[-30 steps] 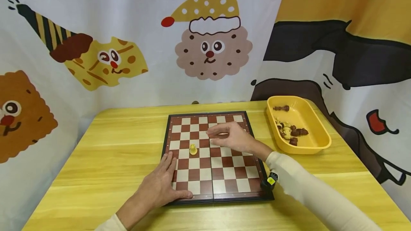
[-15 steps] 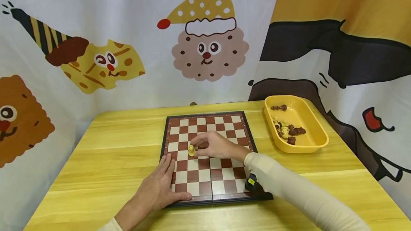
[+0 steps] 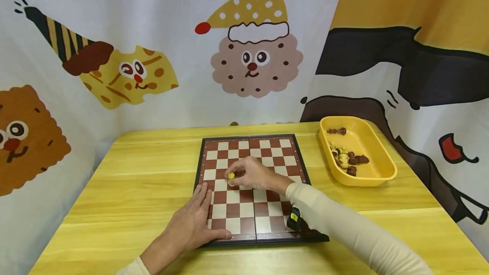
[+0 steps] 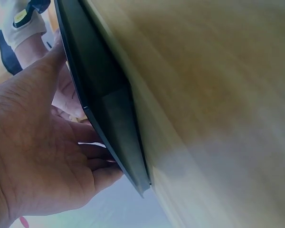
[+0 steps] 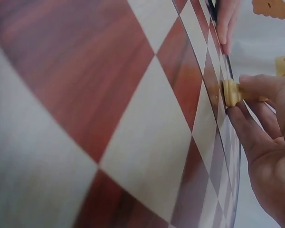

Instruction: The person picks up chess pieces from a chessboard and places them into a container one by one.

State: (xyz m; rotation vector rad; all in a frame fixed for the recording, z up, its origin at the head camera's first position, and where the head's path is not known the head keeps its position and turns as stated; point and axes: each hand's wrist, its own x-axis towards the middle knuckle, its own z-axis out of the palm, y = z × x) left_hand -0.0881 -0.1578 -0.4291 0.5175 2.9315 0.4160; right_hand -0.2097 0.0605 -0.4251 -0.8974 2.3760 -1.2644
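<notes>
A folding chessboard [image 3: 233, 210] with red-brown and cream squares lies on the wooden table. On its left half is a pale yellow chess piece [image 3: 231, 176], which my right hand [image 3: 254, 173] pinches between thumb and fingers. The right wrist view shows the base of this chess piece [image 5: 231, 93] at the board surface; the right hand [image 5: 270, 142] covers its upper part. My left hand [image 3: 188, 222] rests on the front left corner of the board, fingers extended and thumb along the near edge. In the left wrist view the left hand [image 4: 42, 147] lies against the board's dark side.
To the right of the board stands a yellow tray [image 3: 376, 156] holding several brown and yellow chess pieces [image 3: 345, 158]. A brown chess piece [image 3: 337, 131] lies apart at its far end. A printed curtain [image 3: 149, 12] hangs behind the table.
My right hand has moved left and down from above the board's middle to the yellow chess piece and now grips it. The left hand has stayed on the board's corner.
</notes>
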